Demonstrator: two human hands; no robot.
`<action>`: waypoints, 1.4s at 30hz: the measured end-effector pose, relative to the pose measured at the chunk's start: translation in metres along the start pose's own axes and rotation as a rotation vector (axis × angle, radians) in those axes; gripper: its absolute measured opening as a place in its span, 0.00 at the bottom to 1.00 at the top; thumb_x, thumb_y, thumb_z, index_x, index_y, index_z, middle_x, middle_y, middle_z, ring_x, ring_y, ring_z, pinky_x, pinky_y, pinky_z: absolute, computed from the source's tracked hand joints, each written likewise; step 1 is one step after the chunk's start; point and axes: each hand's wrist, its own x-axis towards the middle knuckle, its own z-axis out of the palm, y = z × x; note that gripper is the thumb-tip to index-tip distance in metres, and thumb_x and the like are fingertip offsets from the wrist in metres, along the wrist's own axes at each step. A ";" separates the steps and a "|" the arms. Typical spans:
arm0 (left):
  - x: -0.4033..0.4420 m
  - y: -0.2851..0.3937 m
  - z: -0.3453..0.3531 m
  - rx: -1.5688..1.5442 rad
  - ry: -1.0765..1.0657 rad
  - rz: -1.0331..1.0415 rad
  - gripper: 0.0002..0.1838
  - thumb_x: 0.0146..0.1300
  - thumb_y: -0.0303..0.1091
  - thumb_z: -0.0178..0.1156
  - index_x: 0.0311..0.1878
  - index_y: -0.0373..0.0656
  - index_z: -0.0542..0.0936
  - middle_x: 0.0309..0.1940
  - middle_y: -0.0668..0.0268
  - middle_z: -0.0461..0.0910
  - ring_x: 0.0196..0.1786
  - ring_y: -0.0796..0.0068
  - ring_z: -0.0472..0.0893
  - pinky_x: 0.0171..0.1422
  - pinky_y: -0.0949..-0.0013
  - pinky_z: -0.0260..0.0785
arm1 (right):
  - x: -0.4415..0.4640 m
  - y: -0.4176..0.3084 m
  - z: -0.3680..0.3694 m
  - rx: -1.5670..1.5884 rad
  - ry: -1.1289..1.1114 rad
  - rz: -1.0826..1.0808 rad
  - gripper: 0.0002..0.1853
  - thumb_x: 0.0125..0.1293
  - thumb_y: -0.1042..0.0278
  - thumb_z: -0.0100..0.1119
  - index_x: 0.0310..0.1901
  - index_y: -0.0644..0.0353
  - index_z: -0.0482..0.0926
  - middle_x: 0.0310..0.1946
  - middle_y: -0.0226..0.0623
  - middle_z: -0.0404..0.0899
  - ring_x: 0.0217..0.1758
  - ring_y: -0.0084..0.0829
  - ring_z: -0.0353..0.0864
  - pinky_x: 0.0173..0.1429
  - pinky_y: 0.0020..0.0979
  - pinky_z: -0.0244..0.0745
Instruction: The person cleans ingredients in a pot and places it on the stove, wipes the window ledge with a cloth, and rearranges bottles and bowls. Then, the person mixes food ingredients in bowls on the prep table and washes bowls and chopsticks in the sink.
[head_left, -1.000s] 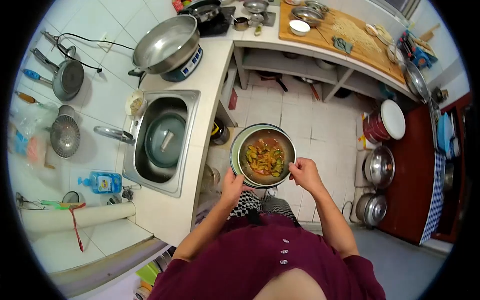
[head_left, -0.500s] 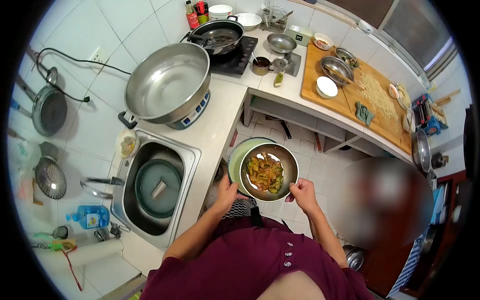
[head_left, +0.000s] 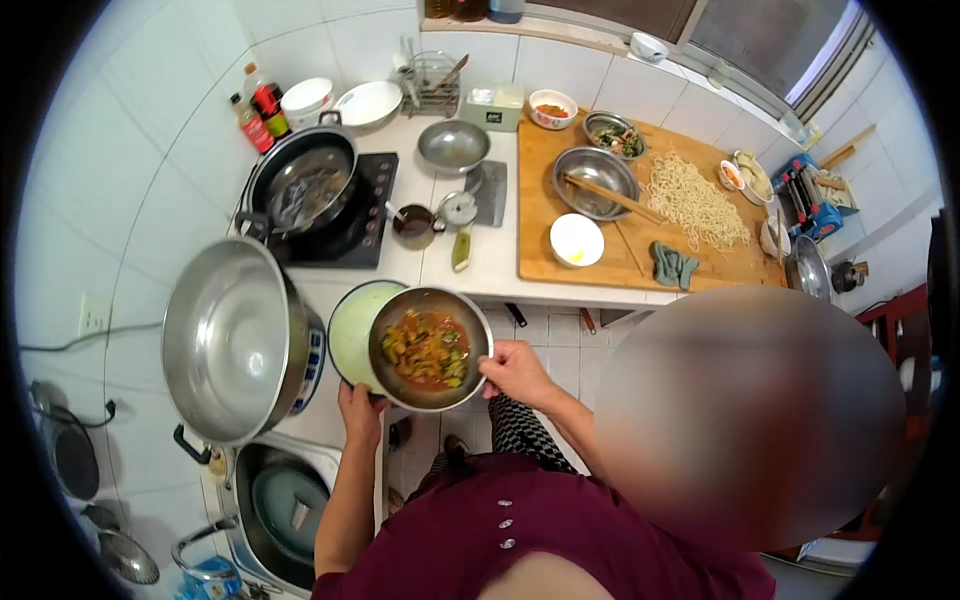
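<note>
My right hand (head_left: 518, 372) grips the right rim of a steel bowl (head_left: 430, 349) that holds cooked vegetables in reddish sauce. Beneath and to the left of that bowl is a pale green basin (head_left: 357, 330) with a dark rim, its lower edge held by my left hand (head_left: 361, 408). The steel bowl overlaps the basin's right part. Both are held in front of my body, near the counter edge. Fingers of both hands are closed on the rims, partly hidden under them.
A large steel pot (head_left: 225, 340) stands left, beside the sink (head_left: 250, 500). Behind it, a black wok (head_left: 305, 190) sits on an induction cooker (head_left: 372, 215). Noodles (head_left: 695, 200), bowls and chopsticks lie on a wooden board (head_left: 560, 262). A blurred oval covers the right side.
The view has shifted toward the back counter. Both hands have carried the steel bowl and green basin from over the floor to the counter's corner by the cooker.
</note>
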 end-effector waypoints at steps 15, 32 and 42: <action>0.040 0.003 0.057 -0.415 0.304 0.001 0.18 0.61 0.27 0.49 0.56 0.43 0.67 0.50 0.59 0.73 0.48 0.62 0.76 0.46 0.59 0.73 | 0.132 -0.055 -0.052 -0.150 -0.354 -0.010 0.11 0.60 0.68 0.53 0.24 0.66 0.72 0.17 0.35 0.74 0.18 0.26 0.79 0.22 0.27 0.73; 0.033 0.000 0.057 -0.506 0.330 0.047 0.14 0.63 0.29 0.49 0.53 0.40 0.68 0.47 0.60 0.74 0.43 0.64 0.78 0.45 0.62 0.75 | 0.170 -0.043 -0.026 -0.051 -0.351 0.046 0.12 0.62 0.70 0.53 0.22 0.61 0.69 0.16 0.33 0.74 0.16 0.24 0.77 0.18 0.23 0.70; 0.030 -0.008 0.044 -0.531 0.214 -0.062 0.20 0.68 0.42 0.50 0.57 0.41 0.67 0.52 0.60 0.70 0.53 0.60 0.72 0.55 0.58 0.69 | 0.131 -0.045 -0.020 -0.055 -0.306 0.145 0.09 0.62 0.69 0.53 0.26 0.63 0.71 0.16 0.36 0.77 0.18 0.25 0.79 0.19 0.23 0.72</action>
